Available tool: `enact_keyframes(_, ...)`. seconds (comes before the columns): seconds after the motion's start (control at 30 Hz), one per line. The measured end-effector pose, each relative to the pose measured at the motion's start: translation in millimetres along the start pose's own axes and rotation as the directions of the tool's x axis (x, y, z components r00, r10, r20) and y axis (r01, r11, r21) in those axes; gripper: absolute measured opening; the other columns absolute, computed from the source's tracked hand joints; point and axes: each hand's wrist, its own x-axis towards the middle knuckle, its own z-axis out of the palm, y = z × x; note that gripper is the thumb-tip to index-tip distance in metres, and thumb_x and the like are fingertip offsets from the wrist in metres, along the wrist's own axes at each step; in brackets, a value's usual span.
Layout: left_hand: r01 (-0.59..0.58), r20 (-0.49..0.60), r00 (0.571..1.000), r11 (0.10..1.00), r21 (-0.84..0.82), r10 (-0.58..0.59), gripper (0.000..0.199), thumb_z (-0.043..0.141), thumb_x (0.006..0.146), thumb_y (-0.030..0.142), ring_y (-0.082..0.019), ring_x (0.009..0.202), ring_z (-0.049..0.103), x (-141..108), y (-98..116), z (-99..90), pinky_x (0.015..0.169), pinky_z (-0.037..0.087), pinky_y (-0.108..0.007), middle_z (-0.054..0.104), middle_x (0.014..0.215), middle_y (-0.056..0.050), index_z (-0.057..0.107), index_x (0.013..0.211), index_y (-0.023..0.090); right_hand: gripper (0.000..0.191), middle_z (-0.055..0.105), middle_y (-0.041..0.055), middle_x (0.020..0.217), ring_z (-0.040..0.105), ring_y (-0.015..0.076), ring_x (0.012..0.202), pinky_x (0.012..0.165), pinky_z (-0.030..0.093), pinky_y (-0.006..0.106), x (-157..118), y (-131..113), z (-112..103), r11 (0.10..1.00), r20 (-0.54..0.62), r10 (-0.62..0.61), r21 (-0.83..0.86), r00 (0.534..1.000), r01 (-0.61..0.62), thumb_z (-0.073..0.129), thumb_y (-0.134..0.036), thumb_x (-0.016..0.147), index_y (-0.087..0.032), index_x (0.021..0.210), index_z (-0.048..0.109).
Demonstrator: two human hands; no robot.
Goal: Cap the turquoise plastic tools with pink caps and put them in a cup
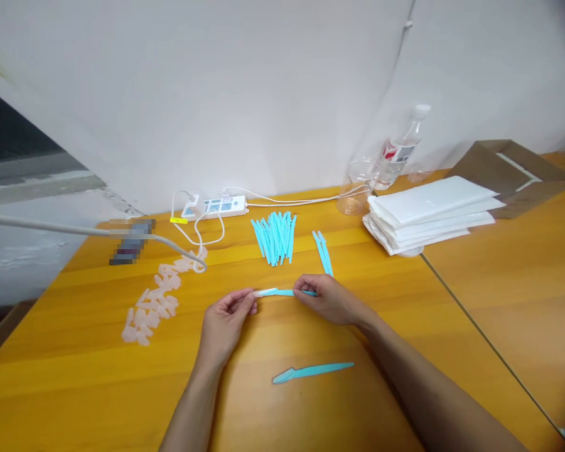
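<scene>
Holding one teal plastic razor [285, 292] level above the wooden table [98, 389], between both hands. Left hand [228, 317] pinching a clear cap [263, 293] at the blade end with thumb and fingertips; right hand [327, 300] gripping the handle end, fingers curled around it. Cap and blade touching, seemingly partly slid together, though hard to say how deep.

Judging by the layout, early in the work of capping: a thick bundle of teal razors [275, 237] lying untouched farther back, a long scatter of clear caps [155, 301] well off to the left, and only a pair of razors [323, 251] set apart just beyond the right hand. One more single razor [311, 371] lying alone near the front edge, between the forearms. Most of the bundle apparently left to handle.

Hard to make out: whether the pair and the single razor carry caps, clear plastic vanishing against teal at this size. Right fingertips hiding the handle's end. Blurred patch [129, 242] at the left masking some dark object. Behind, a power strip [223, 205] with white leads, a water bottle [402, 150], a stack of white packets [428, 213] and a cardboard box [508, 169] cut off by the right edge.
</scene>
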Motion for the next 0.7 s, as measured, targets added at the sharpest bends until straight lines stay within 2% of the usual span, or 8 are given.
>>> enact_keyframes(0.17,0.005,0.072,0.997,1.0,-0.003,-0.005,0.042,0.077,0.074,0.043,-0.013,0.07,0.067,-2,0,14.6,0.074,0.055,-0.025,0.075,0.078,-0.005,0.073,0.103,0.012,0.024,0.057,-0.0032,0.065,0.045,0.0105,0.059,0.053,0.033,0.021,-2,-4,2,0.999,0.024,-0.03,-0.032,0.999,0.031,0.056,-0.039,0.088,-0.019,0.08,0.065)
enact_keyframes(0.2,-0.006,0.072,0.997,1.0,-0.02,0.007,0.045,0.076,0.075,0.043,-0.013,0.071,0.067,-2,1,15.8,0.075,0.055,-0.026,0.075,0.081,-0.005,0.072,0.107,0.013,0.025,0.059,-0.0025,0.066,0.046,0.011,0.06,0.054,0.033,0.021,-1,-4,-1,0.999,-0.013,-0.028,-0.046,1.0,0.028,0.057,-0.04,0.088,-0.018,0.08,0.066)
enact_keyframes(0.27,-0.042,0.043,0.998,0.997,-0.059,0.044,0.055,0.076,0.076,0.043,-0.012,0.075,0.066,0,1,15.3,0.075,0.055,-0.026,0.074,0.092,-0.006,0.065,0.121,0.014,0.029,0.064,0.0,0.069,0.052,0.0128,0.061,0.056,0.036,0.022,0,1,-12,0.998,-0.207,0.022,-0.056,0.978,-0.034,0.056,-0.043,0.088,-0.018,0.082,0.07)
enact_keyframes(0.3,-0.065,0.021,0.998,0.995,-0.072,0.067,0.061,0.076,0.076,0.044,-0.012,0.076,0.066,1,1,13.6,0.074,0.055,-0.026,0.072,0.096,-0.006,0.061,0.127,0.015,0.031,0.067,0.0018,0.072,0.055,0.0142,0.063,0.057,0.038,0.023,2,5,-19,0.995,-0.343,0.066,-0.052,0.937,-0.089,0.055,-0.045,0.088,-0.018,0.085,0.071)
enact_keyframes(0.37,-0.102,-0.013,0.995,0.992,-0.075,0.101,0.066,0.076,0.075,0.045,-0.011,0.073,0.064,3,0,8.5,0.069,0.055,-0.024,0.07,0.097,-0.005,0.057,0.131,0.015,0.036,0.072,0.0061,0.079,0.061,0.0179,0.068,0.061,0.041,0.026,5,16,-35,0.972,-0.576,0.156,-0.053,0.802,-0.228,0.055,-0.046,0.087,-0.016,0.089,0.074)
enact_keyframes(0.43,-0.11,-0.015,0.994,0.992,-0.055,0.109,0.062,0.076,0.074,0.047,-0.01,0.069,0.061,4,-2,3.3,0.064,0.053,-0.023,0.068,0.091,-0.004,0.061,0.125,0.014,0.037,0.074,0.0098,0.084,0.065,0.0216,0.073,0.064,0.042,0.028,6,27,-49,0.919,-0.68,0.192,-0.128,0.707,-0.372,0.053,-0.045,0.087,-0.015,0.09,0.076)
enact_keyframes(0.53,-0.101,-0.001,0.995,0.995,-0.011,0.101,0.056,0.075,0.074,0.049,-0.01,0.067,0.059,5,-5,0.1,0.063,0.051,-0.022,0.066,0.086,-0.003,0.066,0.117,0.014,0.04,0.075,0.0127,0.083,0.066,0.0248,0.074,0.064,0.04,0.031,9,37,-58,0.816,-0.684,0.176,-0.301,0.708,-0.494,0.049,-0.043,0.089,-0.016,0.087,0.078)
enact_keyframes(0.7,-0.115,0.022,0.993,0.992,0.049,0.114,0.053,0.074,0.074,0.05,-0.011,0.066,0.059,4,-6,2.6,0.063,0.051,-0.023,0.068,0.084,-0.004,0.069,0.112,0.014,0.04,0.076,0.0135,0.081,0.068,0.0265,0.074,0.064,0.04,0.032,12,38,-51,0.766,-0.662,0.147,-0.394,0.735,-0.508,0.051,-0.046,0.089,-0.018,0.091,0.08)
